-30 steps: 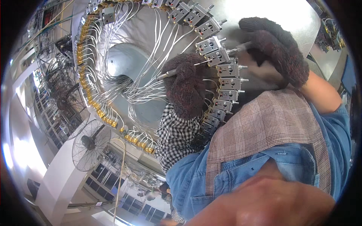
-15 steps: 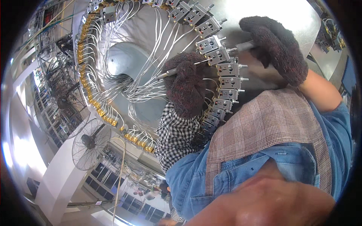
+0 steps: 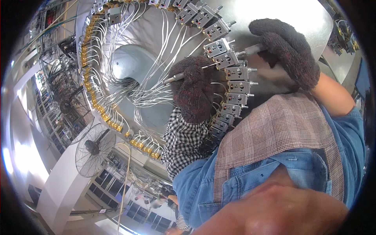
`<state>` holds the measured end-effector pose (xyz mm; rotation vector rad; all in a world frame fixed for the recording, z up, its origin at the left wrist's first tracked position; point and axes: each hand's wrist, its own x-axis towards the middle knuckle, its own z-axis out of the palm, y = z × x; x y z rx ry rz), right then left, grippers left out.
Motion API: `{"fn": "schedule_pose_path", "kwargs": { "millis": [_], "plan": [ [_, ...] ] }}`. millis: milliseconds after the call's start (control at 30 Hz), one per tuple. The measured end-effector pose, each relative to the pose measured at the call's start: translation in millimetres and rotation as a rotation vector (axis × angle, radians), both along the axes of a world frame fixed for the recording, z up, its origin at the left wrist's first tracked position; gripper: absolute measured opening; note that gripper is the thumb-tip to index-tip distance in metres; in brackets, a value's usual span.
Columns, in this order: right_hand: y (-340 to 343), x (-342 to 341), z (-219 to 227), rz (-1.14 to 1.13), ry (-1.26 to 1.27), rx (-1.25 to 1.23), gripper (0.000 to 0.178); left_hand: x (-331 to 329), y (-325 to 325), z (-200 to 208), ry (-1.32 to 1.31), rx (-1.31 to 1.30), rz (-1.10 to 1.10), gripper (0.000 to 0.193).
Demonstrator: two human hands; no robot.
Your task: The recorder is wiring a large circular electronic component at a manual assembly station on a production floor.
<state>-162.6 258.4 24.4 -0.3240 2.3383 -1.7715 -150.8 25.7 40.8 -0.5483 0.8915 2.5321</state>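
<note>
My left hand, in a dark knitted glove, pinches a slim screwdriver-like tool with a thin metal shaft. The shaft's tip reaches the face of a silver metal block, one in a curved row of similar blocks. On the outer side of that block, my right hand, also gloved, closes around a grey cylindrical tool. That tool's front end is at the block's outer stud; whether it turns there I cannot tell. White wires run from the ring toward the centre.
A round metal drum face carries the ring, with brass-coloured fittings along its left side. A grey metal sheet lies at the upper right. A black caged fan stands lower left. Part of another person shows at the bottom.
Both hands keep almost the same place and grip; my right hand has shifted very slightly. In the background at the bottom, the other person's arm has moved.
</note>
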Motion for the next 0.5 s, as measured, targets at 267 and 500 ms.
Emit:
{"fn": "schedule_pose_path", "kwargs": {
  "millis": [267, 500],
  "plan": [
    [0, 2, -15, -0.024, -0.001, -0.175, 0.046, 0, -1, -2, 0.142, -0.158, -0.030, 0.016],
    [2, 1, -22, 0.020, 0.531, 0.447, 0.054, 0, 6, 1, 0.218, -0.137, 0.021, 0.015]
  ]
}}
